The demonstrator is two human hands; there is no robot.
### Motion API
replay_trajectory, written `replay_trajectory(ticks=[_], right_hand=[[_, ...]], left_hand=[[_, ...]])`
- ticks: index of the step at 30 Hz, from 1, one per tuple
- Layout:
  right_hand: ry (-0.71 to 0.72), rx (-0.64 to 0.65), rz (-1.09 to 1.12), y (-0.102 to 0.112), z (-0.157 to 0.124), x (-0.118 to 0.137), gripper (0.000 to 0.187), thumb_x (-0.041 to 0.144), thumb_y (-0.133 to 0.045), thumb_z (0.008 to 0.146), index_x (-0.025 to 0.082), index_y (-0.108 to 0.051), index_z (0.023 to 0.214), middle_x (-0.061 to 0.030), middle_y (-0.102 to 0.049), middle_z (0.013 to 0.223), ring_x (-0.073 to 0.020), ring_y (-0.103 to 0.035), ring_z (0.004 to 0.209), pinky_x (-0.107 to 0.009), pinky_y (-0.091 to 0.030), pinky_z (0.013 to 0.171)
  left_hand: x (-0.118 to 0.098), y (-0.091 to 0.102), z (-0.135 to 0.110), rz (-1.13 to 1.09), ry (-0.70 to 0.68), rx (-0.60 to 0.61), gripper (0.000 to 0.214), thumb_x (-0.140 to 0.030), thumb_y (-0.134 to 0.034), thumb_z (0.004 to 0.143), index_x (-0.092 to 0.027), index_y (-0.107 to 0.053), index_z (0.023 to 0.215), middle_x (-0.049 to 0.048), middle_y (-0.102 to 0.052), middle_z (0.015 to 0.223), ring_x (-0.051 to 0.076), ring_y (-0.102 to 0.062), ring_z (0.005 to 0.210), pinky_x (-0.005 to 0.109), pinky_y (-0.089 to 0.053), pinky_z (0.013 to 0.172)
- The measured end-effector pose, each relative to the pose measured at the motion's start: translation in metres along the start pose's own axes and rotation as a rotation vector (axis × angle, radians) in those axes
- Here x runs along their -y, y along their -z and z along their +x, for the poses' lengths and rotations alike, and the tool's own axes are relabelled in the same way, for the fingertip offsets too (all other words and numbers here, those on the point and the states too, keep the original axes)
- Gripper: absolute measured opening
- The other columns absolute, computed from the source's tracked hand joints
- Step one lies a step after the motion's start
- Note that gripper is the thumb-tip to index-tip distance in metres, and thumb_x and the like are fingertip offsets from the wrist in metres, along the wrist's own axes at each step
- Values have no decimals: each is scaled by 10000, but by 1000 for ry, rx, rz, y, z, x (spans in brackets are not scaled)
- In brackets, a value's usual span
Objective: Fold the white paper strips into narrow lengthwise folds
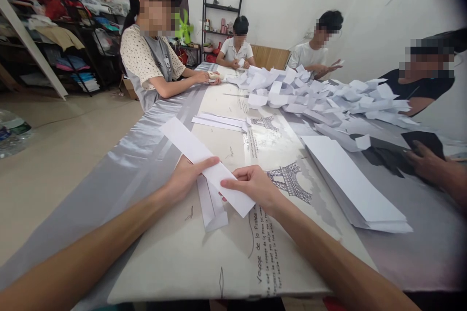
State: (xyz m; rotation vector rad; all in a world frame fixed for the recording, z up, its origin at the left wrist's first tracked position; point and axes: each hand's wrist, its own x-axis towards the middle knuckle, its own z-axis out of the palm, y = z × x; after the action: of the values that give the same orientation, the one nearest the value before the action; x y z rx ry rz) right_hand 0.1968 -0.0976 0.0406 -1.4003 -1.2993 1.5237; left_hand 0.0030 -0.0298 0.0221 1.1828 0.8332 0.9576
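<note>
Paper strip [216, 176], white and narrow, lies slantwise between your two hands, above the near part of the patterned tablecloth [160, 257]. Your left hand [184, 177] holds it near its middle, thumb laid across the upper face and the other fingers mostly hidden underneath, while your right hand [257, 184] pinches it closer to the near end, thumb on top and curled fingers at its edge. Gripping at two separate spots probably keeps so thin a sheet flat and steady, and lets the far end jut out past your left hand without support. Beneath the strip a folded piece [216, 221] shows, creased along its length, its lower end pointing toward you; you cannot tell from this view whether it rests on the cloth or is held by your hidden fingers. More folded strips [219, 121] lie just beyond your hands, and a stack of long white sheets [350, 180] sits to the right, angled with one end toward you, which seems to put it within easy reach of your right arm. Farther back, the heap of white paper pieces [292, 90] spreads along the right side of the table, perhaps leaving your working patch uncluttered. Your forearms come in low from both sides and converge, wrists close together, left thumb pointing rightward and right thumb leftward. A co-worker's hand [426, 158] is at the far right, beside a dark item [425, 142].
</note>
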Motion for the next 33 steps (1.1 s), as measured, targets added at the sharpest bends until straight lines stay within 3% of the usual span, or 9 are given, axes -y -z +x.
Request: replay_trajectory(ticks=[6, 16, 29, 33], right_hand=[[14, 10, 28, 0, 1, -5, 228, 426, -807, 798, 200, -780, 808, -88, -798, 858, -207, -739, 736, -281, -539, 616], [36, 78, -12, 2, 1, -2, 235, 436, -757, 850, 207, -809, 844, -82, -799, 856, -194, -726, 778, -284, -529, 691], [34, 40, 47, -2, 2, -4, 276, 461, -828, 771, 194, -802, 834, -87, -798, 844, -187, -723, 744, -276, -536, 669], [48, 60, 24, 0, 2, -4, 262, 458, -786, 813, 199, -804, 845, -80, -797, 850, -183, -718, 749, -285, -534, 687]], left_hand=[[2, -6, -3, 1, 3, 33, 262, -371, -838, 762, -158, -704, 836, 52, -723, 851, 194, -666, 759, 304, -531, 683], [-6, 1, 0, 90, -9, 11, 289, -395, -832, 731, -149, -704, 813, 71, -734, 831, 228, -680, 744, 342, -527, 681], [3, -4, -1, 63, -11, 19, 269, -387, -826, 765, -163, -707, 856, 60, -730, 864, 206, -670, 753, 312, -530, 668], [-1, -2, -1, 68, -14, 38, 264, -393, -817, 768, -158, -712, 827, 64, -738, 844, 210, -675, 741, 313, -528, 669]])
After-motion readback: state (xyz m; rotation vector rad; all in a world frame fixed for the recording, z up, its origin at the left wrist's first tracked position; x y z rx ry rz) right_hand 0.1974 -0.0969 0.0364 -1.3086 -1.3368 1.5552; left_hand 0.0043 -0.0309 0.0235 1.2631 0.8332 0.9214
